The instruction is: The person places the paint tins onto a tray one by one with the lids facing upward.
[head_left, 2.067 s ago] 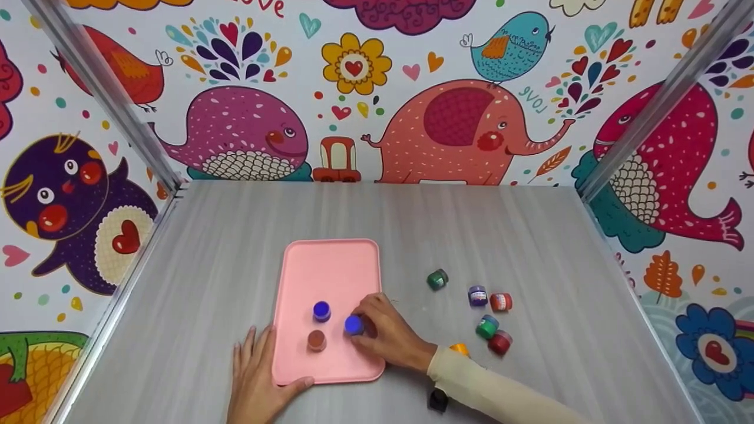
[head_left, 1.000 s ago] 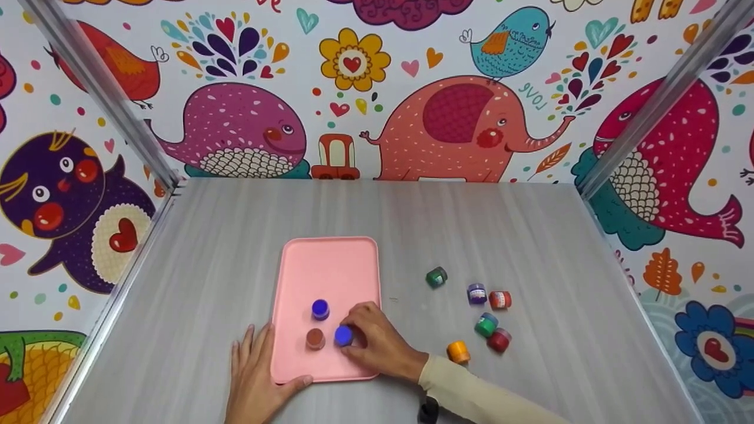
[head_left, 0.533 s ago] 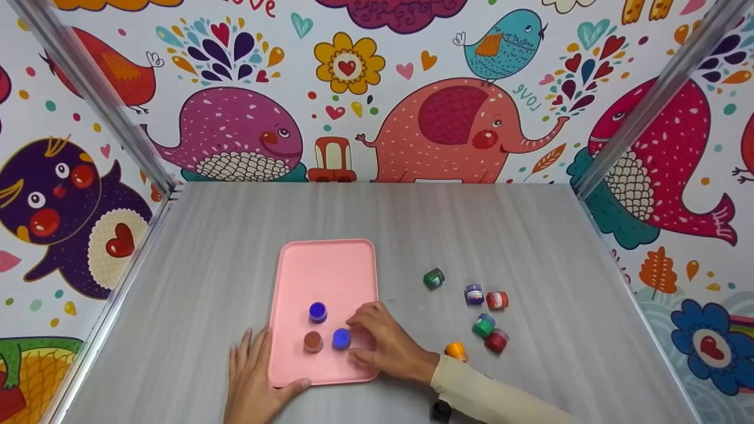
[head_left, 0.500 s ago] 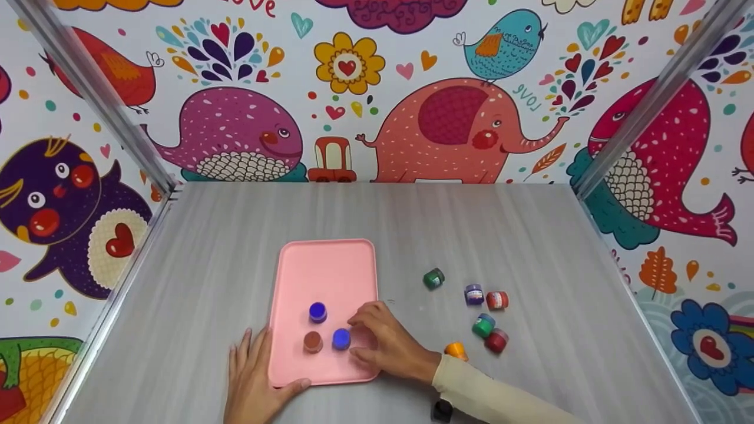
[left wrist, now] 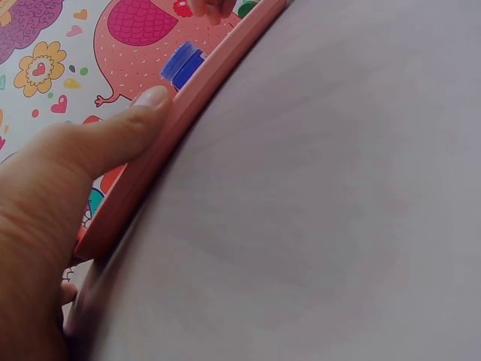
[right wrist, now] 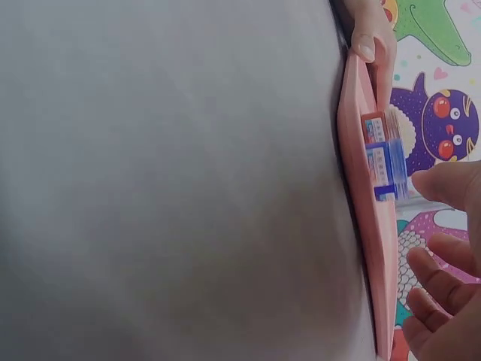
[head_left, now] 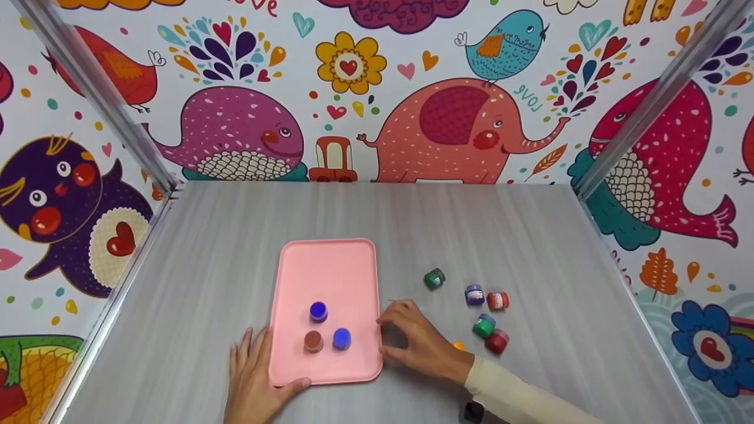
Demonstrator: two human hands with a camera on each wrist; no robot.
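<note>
Three small paint jars stand on the pink tray point(head_left: 327, 265): a dark blue jar point(head_left: 318, 311), a brown jar point(head_left: 313, 341) and a lighter blue jar point(head_left: 341, 338). My left hand point(head_left: 256, 377) rests at the tray's near left corner, fingers straight along the side and thumb point(left wrist: 139, 124) on the near rim. Just off the tray's right edge is my right hand point(head_left: 421, 341), fingers loosely bent and thumb apart, with nothing between them. The right wrist view shows that gap between the right fingers point(right wrist: 443, 286) and the blue jar point(right wrist: 387, 169).
To the right on the grey table point(head_left: 235, 235) lie a dark green jar point(head_left: 435, 278), a purple jar point(head_left: 474, 294), an orange-red jar point(head_left: 498, 300), a green jar point(head_left: 484, 325) and a dark red jar point(head_left: 497, 341). A yellow-orange jar point(head_left: 458, 346) is mostly hidden behind the right wrist.
My right hand set the lighter blue jar beside the brown one, let go of it and moved right, off the tray. The left hand stayed at the tray's corner.
</note>
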